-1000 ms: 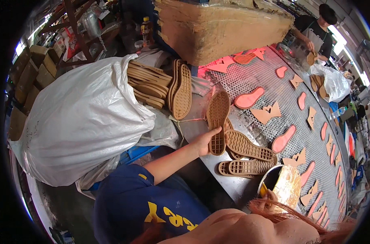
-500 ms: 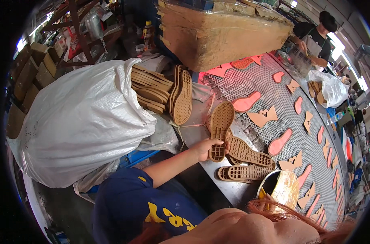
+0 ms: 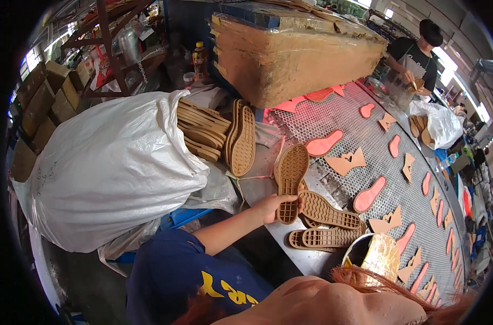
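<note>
Head view: a person's left hand (image 3: 272,207) grips the heel end of a tan rubber shoe sole (image 3: 290,181) at the near edge of a perforated metal conveyor table (image 3: 365,142). The fingers wrap the sole's lower end, thumb on the treaded face, which is turned up toward the camera. The sole's long axis runs away from the hand, up and slightly right, its toe pointing toward the wrapped cardboard bale (image 3: 290,54) at the head of the table. Just right of the hand, touching or nearly so, lie more soles (image 3: 325,222) tread-up, their long axes crossing the held one. Behind the hand, a white woven sack (image 3: 111,168) spills a stack of matching soles (image 3: 216,132), well within reach of this arm. The right hand is not clearly in view; only a bare forearm or shoulder (image 3: 333,303) fills the lower edge, so its fingers cannot be judged, and the left hand is plainly the nearer one. Pink insoles and tan cut pieces (image 3: 346,161) dot the mesh. At the far end another worker (image 3: 414,57) handles parts beside a white bag (image 3: 441,122).
</note>
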The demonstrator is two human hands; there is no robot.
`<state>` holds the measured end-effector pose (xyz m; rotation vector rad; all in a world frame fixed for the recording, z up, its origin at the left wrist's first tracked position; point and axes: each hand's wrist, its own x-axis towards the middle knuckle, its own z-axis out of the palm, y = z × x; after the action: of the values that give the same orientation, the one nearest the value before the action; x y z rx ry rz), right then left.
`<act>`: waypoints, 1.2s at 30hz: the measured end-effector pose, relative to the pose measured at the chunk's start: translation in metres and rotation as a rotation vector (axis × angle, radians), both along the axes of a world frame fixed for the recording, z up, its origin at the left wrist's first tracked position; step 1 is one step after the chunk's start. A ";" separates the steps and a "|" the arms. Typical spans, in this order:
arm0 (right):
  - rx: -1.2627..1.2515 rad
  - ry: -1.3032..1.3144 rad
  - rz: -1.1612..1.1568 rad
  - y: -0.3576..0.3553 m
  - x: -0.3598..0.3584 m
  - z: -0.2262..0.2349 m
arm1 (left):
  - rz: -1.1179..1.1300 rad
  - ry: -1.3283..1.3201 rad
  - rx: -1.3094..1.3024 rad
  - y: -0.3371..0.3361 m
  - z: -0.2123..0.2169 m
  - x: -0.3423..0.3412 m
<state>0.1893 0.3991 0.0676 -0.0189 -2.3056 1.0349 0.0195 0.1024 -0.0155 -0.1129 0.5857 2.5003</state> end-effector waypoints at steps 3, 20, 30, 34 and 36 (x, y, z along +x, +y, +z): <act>-0.005 0.013 -0.007 0.003 0.000 -0.006 | -0.001 0.058 -0.071 0.001 0.009 0.001; 0.045 -0.041 0.005 -0.003 -0.003 0.010 | -0.041 -0.055 0.099 -0.002 0.012 -0.002; 0.102 -0.032 0.006 -0.006 -0.004 0.020 | -0.015 -0.049 0.056 -0.002 0.015 0.000; 0.098 -0.039 -0.013 -0.006 -0.003 0.018 | -0.022 -0.081 0.075 -0.002 0.019 0.000; 0.035 -0.086 -0.023 -0.001 -0.003 0.012 | -0.036 -0.066 0.074 -0.004 0.017 0.000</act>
<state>0.1862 0.3980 0.0792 -0.0771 -2.3950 1.0005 0.0198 0.0988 0.0013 -0.1549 0.4635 2.4698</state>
